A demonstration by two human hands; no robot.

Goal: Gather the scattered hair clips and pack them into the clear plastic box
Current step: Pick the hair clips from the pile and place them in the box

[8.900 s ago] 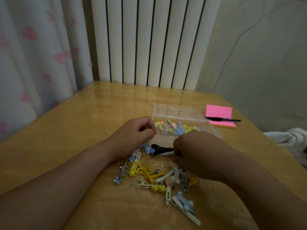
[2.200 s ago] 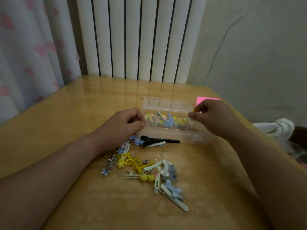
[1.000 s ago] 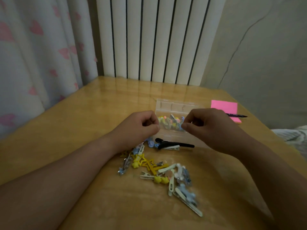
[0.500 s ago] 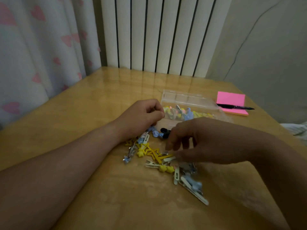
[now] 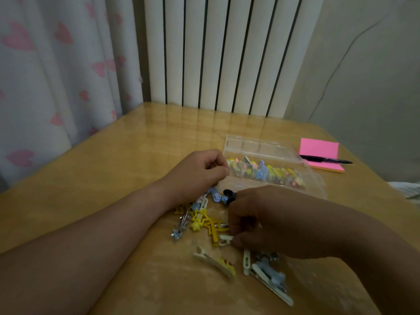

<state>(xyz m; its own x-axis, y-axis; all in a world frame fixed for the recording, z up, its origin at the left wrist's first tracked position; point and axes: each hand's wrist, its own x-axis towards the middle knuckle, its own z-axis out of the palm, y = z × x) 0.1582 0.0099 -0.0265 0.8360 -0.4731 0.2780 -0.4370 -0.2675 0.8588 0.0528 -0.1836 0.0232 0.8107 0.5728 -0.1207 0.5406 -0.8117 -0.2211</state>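
Partway through, by the look of it. Packed already: a row of yellow, blue and pink clips [image 5: 261, 171] along the near side of the box [image 5: 261, 145], lying open toward the far right of the table [image 5: 102, 178], with nothing coloured showing along its far side. Left to gather: a loose pile [image 5: 204, 221] on the table just this side of the box, made up of yellow star shapes, a black clip [image 5: 228, 193], a few blue ones and several long white ones; roughly as many out as in, at a guess. Left hand [image 5: 200, 173] at the box's left end, fingers curled in, thumb against forefinger; cannot tell whether pinching anything or only steadying the box. Right hand [image 5: 268, 221] low over the middle of the pile, fingers bent down, thumb and fingertips closed on a white clip [image 5: 225, 239] poking out to the left. Judged as mid-pick: lift that one clear, carry it across, drop it in beside the row. Likely snag: neighbours tangled together and riding up with it, or a clip falling short of the rim. Beyond the box, a pink pad [image 5: 318, 151] with a pen [image 5: 325, 159] across it, no part of the job.
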